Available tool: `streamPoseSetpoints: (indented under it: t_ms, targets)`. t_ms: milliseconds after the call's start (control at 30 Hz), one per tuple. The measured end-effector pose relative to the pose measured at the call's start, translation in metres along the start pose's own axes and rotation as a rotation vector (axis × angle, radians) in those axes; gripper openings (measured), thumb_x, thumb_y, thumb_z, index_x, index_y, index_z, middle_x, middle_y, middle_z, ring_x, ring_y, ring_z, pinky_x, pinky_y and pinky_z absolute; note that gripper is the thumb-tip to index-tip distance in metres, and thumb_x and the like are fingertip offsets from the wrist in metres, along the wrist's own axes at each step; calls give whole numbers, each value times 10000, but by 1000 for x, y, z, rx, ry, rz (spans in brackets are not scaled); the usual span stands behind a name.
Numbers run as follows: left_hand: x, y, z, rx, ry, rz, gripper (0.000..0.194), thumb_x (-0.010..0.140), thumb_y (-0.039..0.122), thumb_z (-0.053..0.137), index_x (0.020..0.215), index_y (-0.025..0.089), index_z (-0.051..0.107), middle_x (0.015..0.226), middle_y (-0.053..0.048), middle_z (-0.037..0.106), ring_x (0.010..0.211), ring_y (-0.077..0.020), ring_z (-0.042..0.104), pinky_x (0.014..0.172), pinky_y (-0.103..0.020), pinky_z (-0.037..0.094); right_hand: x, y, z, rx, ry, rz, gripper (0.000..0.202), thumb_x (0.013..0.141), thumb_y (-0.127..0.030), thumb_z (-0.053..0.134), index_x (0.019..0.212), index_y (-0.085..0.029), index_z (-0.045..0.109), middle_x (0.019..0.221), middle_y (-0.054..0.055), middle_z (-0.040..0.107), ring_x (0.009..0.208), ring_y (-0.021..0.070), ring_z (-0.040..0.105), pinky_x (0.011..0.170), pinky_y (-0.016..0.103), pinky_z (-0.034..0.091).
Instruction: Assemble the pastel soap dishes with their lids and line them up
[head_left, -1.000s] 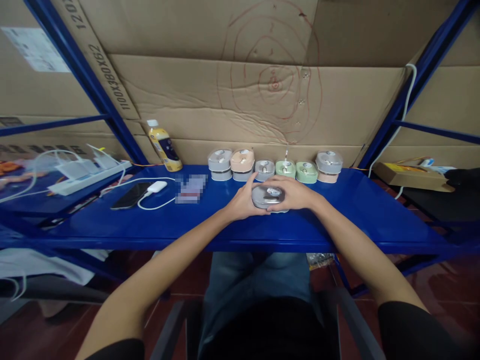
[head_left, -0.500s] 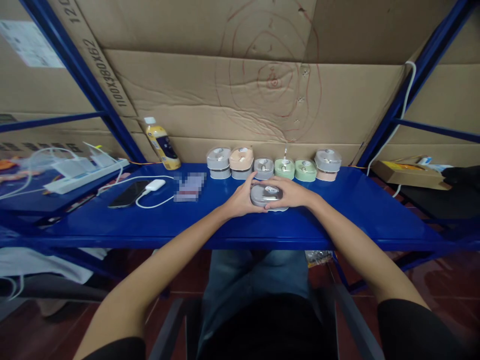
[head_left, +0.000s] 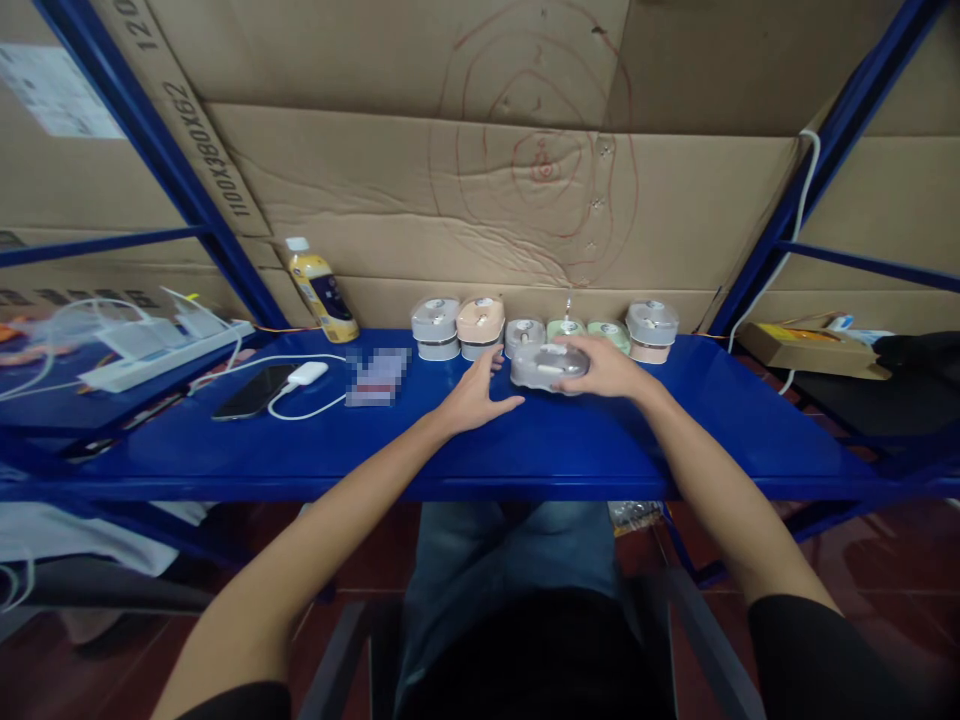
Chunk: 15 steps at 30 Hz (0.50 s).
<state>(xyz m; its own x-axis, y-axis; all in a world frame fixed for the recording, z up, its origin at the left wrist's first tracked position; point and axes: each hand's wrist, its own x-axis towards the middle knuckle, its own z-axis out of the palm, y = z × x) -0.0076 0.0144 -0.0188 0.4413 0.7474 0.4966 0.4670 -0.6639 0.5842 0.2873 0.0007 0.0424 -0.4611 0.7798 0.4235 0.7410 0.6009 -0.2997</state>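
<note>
A grey oval box with a clear lid [head_left: 546, 367] is in my right hand [head_left: 606, 372], whose fingers grip its right end above the blue table [head_left: 465, 455]. To the box's left, my left hand [head_left: 478, 395] is empty, thumb and fingers apart. Behind them stands a row of similar boxes: a grey stack [head_left: 436, 328], a peach-topped stack [head_left: 481, 327], a small grey box [head_left: 523, 335], two green boxes [head_left: 613, 333] partly hidden by the held box and my right hand, and a grey-and-peach stack [head_left: 652, 329].
A yellow bottle [head_left: 324, 292] stands at the back left. Nearer lie a phone [head_left: 253, 392], a white charger [head_left: 307, 373] with its cable and a blurred-out packet [head_left: 379, 377]. A power strip [head_left: 165, 355] is further left; a cardboard box [head_left: 814, 350] is at the right.
My left hand has let go of the grey box and moved slightly left. My right hand has shifted the box up and to the right, tilting it.
</note>
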Motion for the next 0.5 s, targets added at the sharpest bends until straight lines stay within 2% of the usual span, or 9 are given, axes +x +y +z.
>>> streamPoseSetpoints:
  t_ms: [67,167,233,367,500]
  targets:
    - [0,0,0,30,24,3,875,877,496,787,1580,193,361,1420,-182,612,1249,-320,660,1071,-522,565,1,6,-10,-47,152,124,808,776,-589,836,1474,-218,665,1350,166,719,1235,404,673,1095,568,525]
    - [0,0,0,57,19,0,805,906,488,736,1557,181,376,1398,-178,611,1171,-291,676,1020,-497,582,7,22,-20,-177,374,411,823,795,-621,795,1468,-172,645,1323,219,678,1203,433,651,1032,575,531]
    - [0,1,0,72,9,3,787,913,487,722,1550,179,379,1415,-183,601,1171,-289,673,1029,-500,578,15,34,-21,-294,455,552,819,804,-629,774,1433,-122,639,1320,259,647,1209,456,618,1022,588,507]
    - [0,2,-1,93,-26,-6,779,923,488,710,1557,183,375,1456,-194,576,1177,-295,671,1044,-514,576,29,49,-10,-487,444,647,724,833,-584,744,1328,-68,632,1330,308,616,1262,474,552,1065,603,441]
    - [-1,2,-2,90,-65,-15,783,935,498,690,1570,166,373,1479,-214,555,1150,-296,680,1036,-518,586,37,51,6,-513,415,704,738,875,-558,700,1372,-26,578,1394,355,567,1313,490,521,1067,622,437]
